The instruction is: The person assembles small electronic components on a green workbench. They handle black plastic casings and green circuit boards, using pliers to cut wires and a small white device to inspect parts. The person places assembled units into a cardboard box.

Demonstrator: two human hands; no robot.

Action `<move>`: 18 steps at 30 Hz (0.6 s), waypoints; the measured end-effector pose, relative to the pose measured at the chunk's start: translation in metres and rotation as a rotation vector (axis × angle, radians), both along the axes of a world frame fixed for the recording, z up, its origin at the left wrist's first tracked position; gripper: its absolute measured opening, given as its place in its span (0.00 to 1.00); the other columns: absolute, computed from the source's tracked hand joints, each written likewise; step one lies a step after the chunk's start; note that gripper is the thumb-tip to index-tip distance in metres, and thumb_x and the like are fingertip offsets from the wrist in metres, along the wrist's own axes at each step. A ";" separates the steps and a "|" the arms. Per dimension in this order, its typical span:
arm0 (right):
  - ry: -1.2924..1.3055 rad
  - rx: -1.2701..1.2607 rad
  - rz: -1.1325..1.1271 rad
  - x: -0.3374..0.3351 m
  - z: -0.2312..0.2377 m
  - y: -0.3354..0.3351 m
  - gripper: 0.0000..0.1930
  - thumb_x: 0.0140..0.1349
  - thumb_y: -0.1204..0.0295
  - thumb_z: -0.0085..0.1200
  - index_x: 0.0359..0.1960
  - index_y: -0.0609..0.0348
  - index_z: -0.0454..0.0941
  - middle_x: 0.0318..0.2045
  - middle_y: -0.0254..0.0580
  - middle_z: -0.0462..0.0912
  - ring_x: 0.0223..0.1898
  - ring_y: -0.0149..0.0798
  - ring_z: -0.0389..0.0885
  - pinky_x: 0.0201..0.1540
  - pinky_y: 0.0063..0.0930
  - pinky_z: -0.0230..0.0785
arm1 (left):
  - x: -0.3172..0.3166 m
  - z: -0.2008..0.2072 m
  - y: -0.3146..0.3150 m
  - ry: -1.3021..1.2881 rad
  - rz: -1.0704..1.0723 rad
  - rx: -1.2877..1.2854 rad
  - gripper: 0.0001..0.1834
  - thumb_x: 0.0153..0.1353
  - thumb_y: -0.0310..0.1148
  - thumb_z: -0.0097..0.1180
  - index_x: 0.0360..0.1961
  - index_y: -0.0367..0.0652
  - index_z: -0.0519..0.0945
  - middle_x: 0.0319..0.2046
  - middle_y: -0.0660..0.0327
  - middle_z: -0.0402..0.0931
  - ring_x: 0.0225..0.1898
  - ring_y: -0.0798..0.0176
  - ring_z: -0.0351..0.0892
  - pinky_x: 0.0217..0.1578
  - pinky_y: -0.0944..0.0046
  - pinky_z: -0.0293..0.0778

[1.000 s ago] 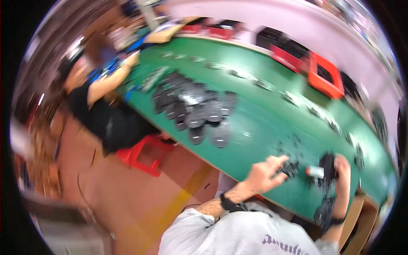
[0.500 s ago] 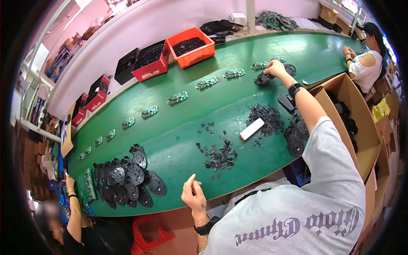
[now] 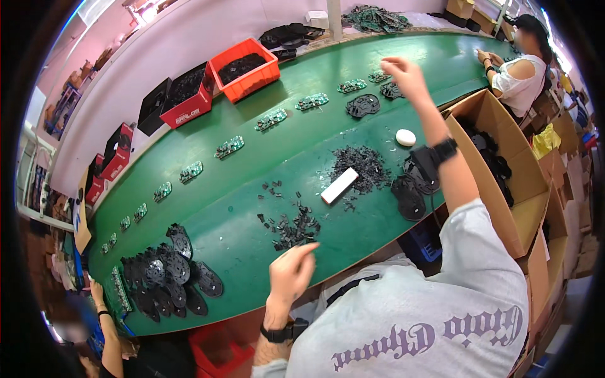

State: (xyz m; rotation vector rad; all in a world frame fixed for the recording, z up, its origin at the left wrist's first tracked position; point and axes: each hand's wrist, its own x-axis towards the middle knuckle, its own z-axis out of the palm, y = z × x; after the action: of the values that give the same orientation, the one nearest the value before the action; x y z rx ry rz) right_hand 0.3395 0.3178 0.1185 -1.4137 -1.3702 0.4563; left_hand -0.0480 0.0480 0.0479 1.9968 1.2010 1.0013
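My right hand [image 3: 406, 74] is stretched over the far right of the table, fingers extended, with nothing visible in it. It is close to a green circuit board [image 3: 379, 76] and a black plastic shell [image 3: 391, 91]. Another black plastic shell [image 3: 363, 106] lies just left of that one, apart from the hand. My left hand [image 3: 292, 272] is above the near table edge, its index finger stretched out and the other fingers loosely bent. Nothing shows in it. Just beyond it lies a scatter of small black parts [image 3: 296, 228].
A larger pile of black parts [image 3: 362, 165] lies by a white bar [image 3: 340, 186] and a white oval object [image 3: 405, 137]. Black shells [image 3: 167, 264] crowd the left. Circuit boards [image 3: 271, 119] form a row. An orange crate [image 3: 249, 82] stands behind; a carton [image 3: 526, 233] is right. Two co-workers sit nearby.
My right hand has let go of the black shell, which now lies on the table, and has risen away from it. My left hand has moved toward the small parts. The view has shifted right.
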 end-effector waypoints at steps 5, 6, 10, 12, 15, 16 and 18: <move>0.191 0.094 -0.034 -0.006 0.039 -0.122 0.12 0.63 0.66 0.54 0.40 0.62 0.82 0.30 0.35 0.83 0.32 0.26 0.79 0.36 0.19 0.68 | 0.124 0.004 0.054 0.147 -0.610 0.277 0.18 0.53 0.27 0.56 0.47 0.41 0.77 0.44 0.55 0.75 0.48 0.51 0.74 0.47 0.54 0.73; 0.191 0.087 0.008 -0.001 0.033 -0.137 0.11 0.63 0.67 0.54 0.39 0.62 0.82 0.29 0.34 0.82 0.30 0.25 0.77 0.34 0.19 0.67 | 0.150 -0.001 0.060 0.138 -0.602 0.340 0.19 0.52 0.28 0.57 0.48 0.40 0.76 0.47 0.53 0.73 0.51 0.49 0.72 0.50 0.52 0.71; 0.158 0.060 -0.012 0.022 0.003 -0.190 0.10 0.63 0.68 0.56 0.35 0.64 0.81 0.24 0.31 0.78 0.27 0.23 0.72 0.31 0.18 0.64 | 0.220 0.001 0.065 0.432 -0.482 0.333 0.16 0.43 0.31 0.57 0.36 0.37 0.78 0.47 0.51 0.73 0.53 0.51 0.71 0.49 0.55 0.69; 0.288 0.007 -0.109 0.027 -0.010 -0.218 0.10 0.63 0.68 0.56 0.33 0.63 0.81 0.24 0.32 0.79 0.26 0.25 0.74 0.31 0.18 0.65 | 0.227 -0.031 0.064 0.440 -0.399 0.503 0.24 0.45 0.35 0.59 0.45 0.36 0.77 0.50 0.51 0.72 0.55 0.51 0.68 0.55 0.48 0.63; 0.410 0.002 -0.288 0.051 -0.038 -0.249 0.10 0.64 0.68 0.55 0.37 0.64 0.80 0.24 0.32 0.78 0.26 0.26 0.74 0.31 0.17 0.65 | 0.217 -0.034 0.058 0.429 -0.414 0.538 0.27 0.49 0.39 0.60 0.50 0.39 0.75 0.50 0.52 0.71 0.55 0.53 0.68 0.58 0.50 0.61; 0.443 0.009 -0.294 0.056 -0.046 -0.250 0.10 0.64 0.68 0.54 0.37 0.64 0.80 0.24 0.32 0.78 0.26 0.26 0.74 0.31 0.17 0.65 | 0.212 -0.038 0.060 0.429 -0.423 0.532 0.24 0.49 0.39 0.60 0.48 0.40 0.76 0.47 0.53 0.72 0.54 0.54 0.68 0.54 0.51 0.64; 0.509 0.013 -0.318 0.060 -0.065 -0.248 0.10 0.64 0.69 0.54 0.38 0.64 0.79 0.25 0.32 0.78 0.27 0.26 0.74 0.31 0.17 0.65 | 0.203 -0.035 0.062 0.449 -0.334 0.509 0.20 0.49 0.39 0.60 0.43 0.41 0.77 0.42 0.55 0.72 0.49 0.55 0.70 0.46 0.55 0.66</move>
State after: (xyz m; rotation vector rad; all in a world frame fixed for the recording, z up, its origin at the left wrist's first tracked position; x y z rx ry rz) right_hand 0.3992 0.0696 0.0540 -1.3551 -0.7256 0.5472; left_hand 0.1547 0.1105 0.0134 2.8238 0.8184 0.7567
